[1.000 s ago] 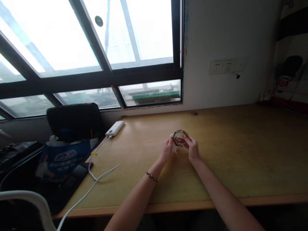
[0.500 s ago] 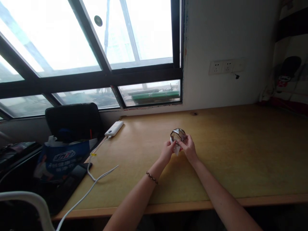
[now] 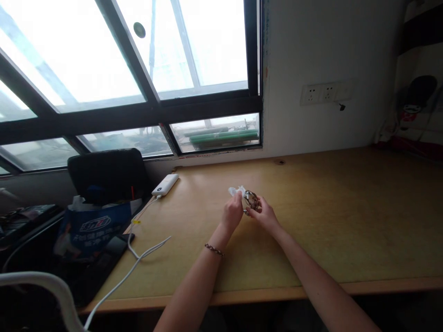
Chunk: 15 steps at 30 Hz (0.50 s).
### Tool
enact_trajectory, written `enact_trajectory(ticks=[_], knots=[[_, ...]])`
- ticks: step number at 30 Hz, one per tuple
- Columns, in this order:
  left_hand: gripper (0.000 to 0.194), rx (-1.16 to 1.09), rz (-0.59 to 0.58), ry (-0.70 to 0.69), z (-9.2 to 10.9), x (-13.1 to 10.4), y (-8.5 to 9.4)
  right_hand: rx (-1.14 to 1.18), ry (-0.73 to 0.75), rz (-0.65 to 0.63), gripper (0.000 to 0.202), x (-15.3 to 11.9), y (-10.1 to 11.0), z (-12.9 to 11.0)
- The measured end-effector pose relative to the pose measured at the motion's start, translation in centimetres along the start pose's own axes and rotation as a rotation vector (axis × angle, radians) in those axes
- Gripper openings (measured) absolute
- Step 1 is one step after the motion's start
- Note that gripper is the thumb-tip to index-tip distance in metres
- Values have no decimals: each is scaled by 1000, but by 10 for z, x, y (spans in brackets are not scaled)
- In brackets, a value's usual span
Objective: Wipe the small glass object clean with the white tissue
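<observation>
Leftward and up, the white tissue (image 3: pixel 235 190) has shifted since the earlier frame, and the faceted glass dish (image 3: pixel 252 200) has turned. From my end I see the left hand (image 3: pixel 232 212) pinching the tissue, the right hand (image 3: pixel 267 216) gripping the dish just beside it, over the tabletop (image 3: pixel 339 221).

I just saw the left hand (image 3: pixel 232 214) shift left; the tissue (image 3: pixel 235 190), hanging on the near side before, now sticks out far-left, and the glass (image 3: pixel 251 199) has turned in the right hand (image 3: pixel 267 216).
</observation>
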<state>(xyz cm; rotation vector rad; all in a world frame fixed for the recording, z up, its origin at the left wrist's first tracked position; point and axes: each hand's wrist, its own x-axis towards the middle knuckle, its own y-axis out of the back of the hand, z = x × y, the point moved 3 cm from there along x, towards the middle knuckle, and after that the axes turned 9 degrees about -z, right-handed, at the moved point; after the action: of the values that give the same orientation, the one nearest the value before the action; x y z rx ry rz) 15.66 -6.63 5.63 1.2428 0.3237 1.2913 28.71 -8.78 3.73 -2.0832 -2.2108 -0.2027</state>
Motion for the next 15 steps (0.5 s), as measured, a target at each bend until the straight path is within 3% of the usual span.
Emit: enact_trajectory(ticks=[3,6,10,15], knots=[[35,-47,-2,-74,4,0,1,69,-28,21,38,2,1,2],[31,-213,33,-11,7,3,1,236,-78,61,35,2,3,2],[37,-576,-9,157,7,5,-15,550,-84,44,30,-1,4,-8],[48,-1102,-107,232,10,6,-39,543,31,-12,32,-2,5,-21]])
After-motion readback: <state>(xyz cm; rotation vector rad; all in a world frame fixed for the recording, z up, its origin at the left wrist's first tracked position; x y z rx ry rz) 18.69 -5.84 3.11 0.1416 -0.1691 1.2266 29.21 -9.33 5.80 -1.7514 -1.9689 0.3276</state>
